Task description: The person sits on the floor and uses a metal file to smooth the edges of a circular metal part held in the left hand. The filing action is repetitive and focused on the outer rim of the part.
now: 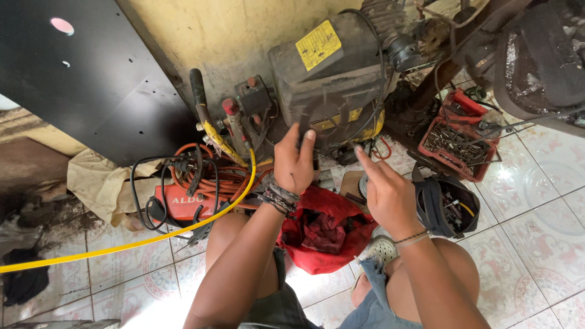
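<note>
We count two bare hands at one grimy air compressor (pixel 332 79): the left hand (pixel 294 161) lies flat on its lower front face, fingers spread and gripping nothing, while the right hand (pixel 387 195) hovers just below it, index finger extended and empty. Relative to the compressor: one red cloth bag (pixel 323 231) below, one yellow hose (pixel 122 247) lower left, one red parts tray (pixel 457 143) right.

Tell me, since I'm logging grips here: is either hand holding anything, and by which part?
Nothing is clearly held. The left hand rests its fingers against the dark machine housing; the right hand hovers empty, forefinger pointing toward it.
</note>
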